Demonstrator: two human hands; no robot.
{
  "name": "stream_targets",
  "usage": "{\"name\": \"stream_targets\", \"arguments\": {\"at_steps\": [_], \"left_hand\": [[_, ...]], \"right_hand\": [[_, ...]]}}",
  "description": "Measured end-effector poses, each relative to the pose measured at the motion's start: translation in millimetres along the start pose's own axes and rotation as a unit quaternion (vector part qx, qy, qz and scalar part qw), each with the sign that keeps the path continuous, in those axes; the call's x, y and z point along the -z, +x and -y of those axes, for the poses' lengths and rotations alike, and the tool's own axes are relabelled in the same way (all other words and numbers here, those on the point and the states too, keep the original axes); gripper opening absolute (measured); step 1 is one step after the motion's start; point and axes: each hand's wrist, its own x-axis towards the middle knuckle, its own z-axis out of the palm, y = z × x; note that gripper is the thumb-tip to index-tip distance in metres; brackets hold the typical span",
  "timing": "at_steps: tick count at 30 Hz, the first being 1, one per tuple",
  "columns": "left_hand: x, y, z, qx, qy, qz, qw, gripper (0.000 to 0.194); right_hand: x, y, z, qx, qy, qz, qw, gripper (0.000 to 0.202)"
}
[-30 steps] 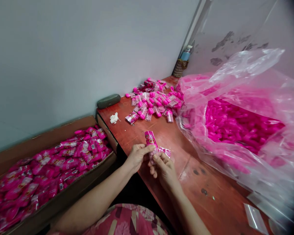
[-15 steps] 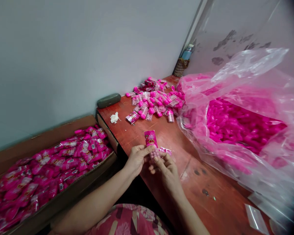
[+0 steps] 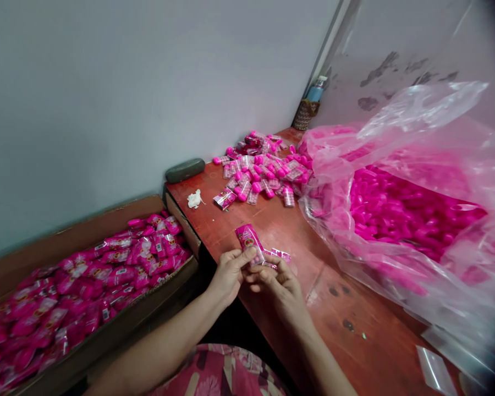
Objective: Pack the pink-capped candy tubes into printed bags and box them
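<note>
A pink printed sleeve (image 3: 248, 236) with small pale pink balls showing at its lower end is between my two hands, over the table's front edge. My left hand (image 3: 230, 275) pinches it, thumb on its face. My right hand (image 3: 280, 283) has its fingers closed on the lower end. Just behind my right fingers lies another shiny pink wrapper (image 3: 281, 254). Farther back is a heap of clear containers (image 3: 266, 170) with pink caps and pale balls, and a pink wrapper (image 3: 225, 198) lies at its front.
A cardboard box (image 3: 180, 217) of pink wrapped packs stands at left. A large clear bag (image 3: 330, 220) of pink caps fills the right. The red table (image 3: 214, 231) also bears a dark green case (image 3: 185, 170) and crumpled white tissue (image 3: 194, 199).
The pink sleeve has tilted to the left and sits lower over the balls. My right fingers have shifted slightly around its lower end.
</note>
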Motion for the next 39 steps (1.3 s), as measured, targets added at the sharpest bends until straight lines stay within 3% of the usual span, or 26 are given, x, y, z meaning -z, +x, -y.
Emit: {"name": "stream_targets", "arguments": {"at_steps": [4, 7, 12, 14, 16, 18, 20, 22, 25, 29, 32, 36, 39], "left_hand": [[-2.1, -6, 3, -0.006, -0.005, 0.012, 1.0, 0.024], [2.1, -11, -3, -0.034, -0.004, -0.009, 0.999, 0.023], [32.6, -15, -34, -0.233, -0.042, -0.132, 0.962, 0.047], [39.4, -11, -35, -0.267, 0.012, -0.156, 0.951, 0.051], [37.1, -4, -26, -0.259, 0.153, -0.129, 0.945, 0.048], [28.5, 3, -9, -0.247, 0.331, -0.062, 0.908, 0.045], [19.8, 11, 8, -0.249, 0.474, 0.0, 0.845, 0.039], [15.8, 17, 20, -0.258, 0.553, 0.032, 0.791, 0.031], [18.7, 22, 27, -0.283, 0.58, 0.04, 0.763, 0.024], [22.9, 20, 26, -0.308, 0.559, 0.044, 0.769, 0.024], [18.2, 16, 25, -0.315, 0.524, 0.033, 0.791, 0.025], [7.8, 11, 18, -0.268, 0.426, 0.01, 0.864, 0.032], [4.4, 14, 9, -0.142, 0.318, 0.004, 0.938, 0.04]], "right_hand": [[-6, 2, -3, 0.011, -0.004, -0.023, 1.0, 0.022], [-9, 5, 0, 0.012, -0.006, -0.029, 1.0, 0.025], [14, 3, 19, 0.027, -0.041, -0.07, 0.996, 0.023], [29, 2, 25, 0.04, -0.06, -0.097, 0.993, 0.02], [41, 1, 27, 0.044, -0.081, -0.117, 0.989, 0.019], [47, 0, 25, 0.04, -0.099, -0.127, 0.986, 0.02], [49, -2, 22, 0.033, -0.118, -0.131, 0.984, 0.022], [52, -5, 19, 0.028, -0.135, -0.133, 0.982, 0.023], [56, -6, 15, 0.025, -0.15, -0.131, 0.98, 0.025], [55, -1, 10, 0.075, -0.206, -0.16, 0.962, 0.021], [44, 5, 8, 0.111, -0.209, -0.165, 0.957, 0.033], [33, 15, 15, 0.08, -0.113, -0.105, 0.985, 0.034], [33, 22, 26, 0.086, -0.111, -0.088, 0.986, 0.033]]}}
